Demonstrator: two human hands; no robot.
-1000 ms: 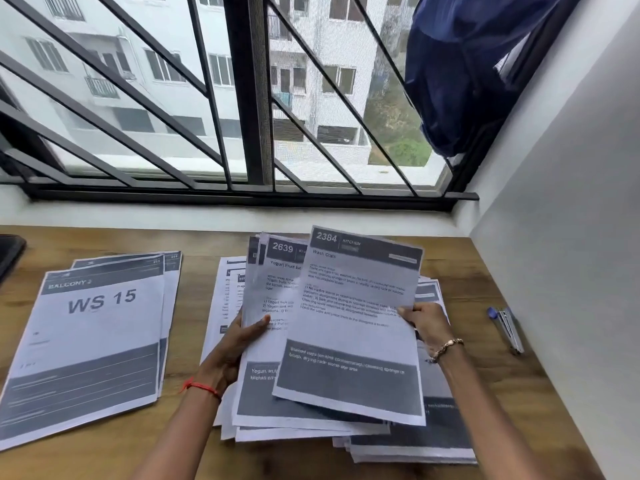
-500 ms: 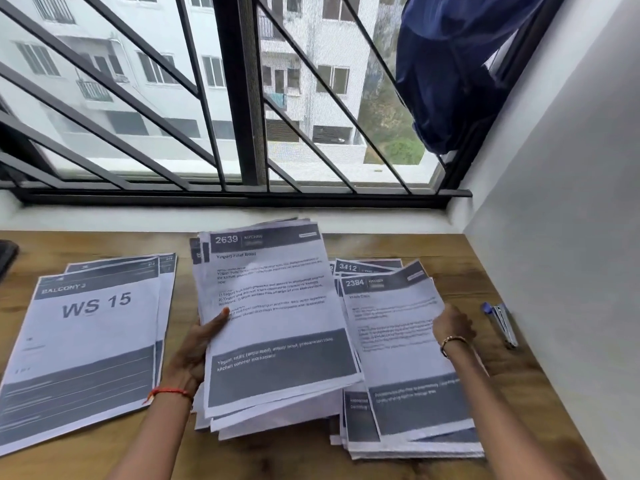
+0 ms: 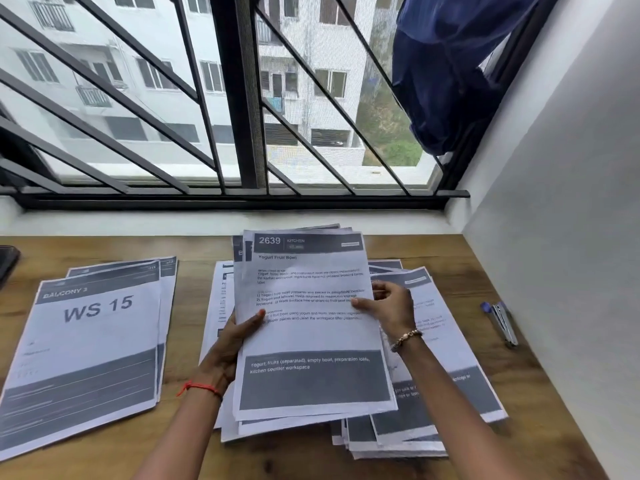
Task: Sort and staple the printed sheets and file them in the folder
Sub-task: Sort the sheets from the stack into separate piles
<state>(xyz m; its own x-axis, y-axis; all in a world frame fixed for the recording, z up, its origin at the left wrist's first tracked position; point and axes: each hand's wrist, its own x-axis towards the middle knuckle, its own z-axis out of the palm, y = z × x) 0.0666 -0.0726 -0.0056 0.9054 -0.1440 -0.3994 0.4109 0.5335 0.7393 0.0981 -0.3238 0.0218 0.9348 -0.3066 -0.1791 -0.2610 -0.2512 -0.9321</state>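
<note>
A stack of printed sheets (image 3: 311, 334), topped by a page headed "2639 KITCHEN", is raised over the middle of the wooden desk (image 3: 540, 403). My left hand (image 3: 232, 344) grips its left edge, thumb on the top page. My right hand (image 3: 391, 306) pinches the right edge of the top sheet. To the right lies a loose pile of sheets (image 3: 446, 362), partly under my right forearm. On the left rests a separate pile (image 3: 90, 344) with "WS 15" on its top page. A stapler (image 3: 502, 322) with a blue end sits by the right wall.
A barred window (image 3: 239, 98) runs along the far edge of the desk. A white wall (image 3: 568, 237) closes the right side. Blue cloth (image 3: 446, 71) hangs at the upper right. A dark object (image 3: 7, 265) pokes in at the left edge.
My right hand laid the "2384" sheet on the right pile, then came back and took the right edge of the "2639" page. The held stack shifted slightly right.
</note>
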